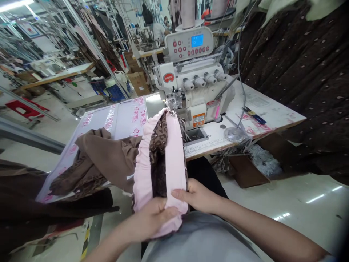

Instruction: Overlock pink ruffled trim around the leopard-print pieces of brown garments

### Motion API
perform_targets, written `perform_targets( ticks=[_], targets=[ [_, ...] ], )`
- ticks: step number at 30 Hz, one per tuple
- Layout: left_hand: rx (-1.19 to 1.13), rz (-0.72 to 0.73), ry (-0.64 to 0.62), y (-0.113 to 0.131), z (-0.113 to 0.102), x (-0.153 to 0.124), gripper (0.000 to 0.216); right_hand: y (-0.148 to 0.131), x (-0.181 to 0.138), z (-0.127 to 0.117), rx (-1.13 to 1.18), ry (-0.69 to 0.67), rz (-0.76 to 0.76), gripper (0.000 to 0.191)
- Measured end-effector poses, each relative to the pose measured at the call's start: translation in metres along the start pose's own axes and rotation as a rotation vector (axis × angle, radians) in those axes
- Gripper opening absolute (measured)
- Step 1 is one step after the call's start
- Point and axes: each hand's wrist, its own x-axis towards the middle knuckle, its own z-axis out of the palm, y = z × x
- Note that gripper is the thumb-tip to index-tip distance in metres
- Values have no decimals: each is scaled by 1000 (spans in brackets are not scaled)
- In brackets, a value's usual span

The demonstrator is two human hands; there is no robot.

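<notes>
Closest to me, my left hand is curled shut around the near end of the pink garment; my right hand, just beside it, pinches the same piece at its right edge. Ahead of both hands the fabric runs up — gathered edge left, leopard lining in the middle — to the sewing machine on the surface. Brown cloth crowds left of my left hand; right of my right hand lies open floor.
</notes>
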Motion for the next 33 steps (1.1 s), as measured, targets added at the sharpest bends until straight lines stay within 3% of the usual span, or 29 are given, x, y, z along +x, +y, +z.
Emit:
perform_targets(
  ticks=[2, 3, 5, 7, 9, 11, 15, 19, 27, 33],
  targets=[
    [-81, 92, 163, 6, -15, 19, 40, -4, -5, 3, 12, 22, -27, 31],
    [-59, 168, 334, 10, -23, 30, 39, -6, -8, 5, 17, 33, -33, 31],
    [151, 323, 757, 18, -37, 51, 36, -10, -12, 7, 26, 40, -30, 32],
    [453, 356, 983, 25, -50, 65, 40, -13, -12, 8, 21, 35, -29, 35],
    [654, 239, 974, 30, -62, 70, 36, -15, -11, 7, 2, 31, -42, 35],
    [721, 122, 855, 35, -74, 65, 33, -17, -9, 6, -38, 42, -62, 33],
    [622, 164, 803, 45, -91, 38, 38, -14, -10, 7, -63, 58, -54, 35],
    [504, 266, 887, 61, -99, 27, 34, -9, -6, 3, -37, 96, -44, 33],
    [573, 381, 1109, 91, -121, 48, 28, -29, 34, -25, -125, 99, -107, 33],
    [609, 439, 1175, 102, -148, 66, 30, -38, 59, -45, -167, 111, -112, 33]
  ],
)
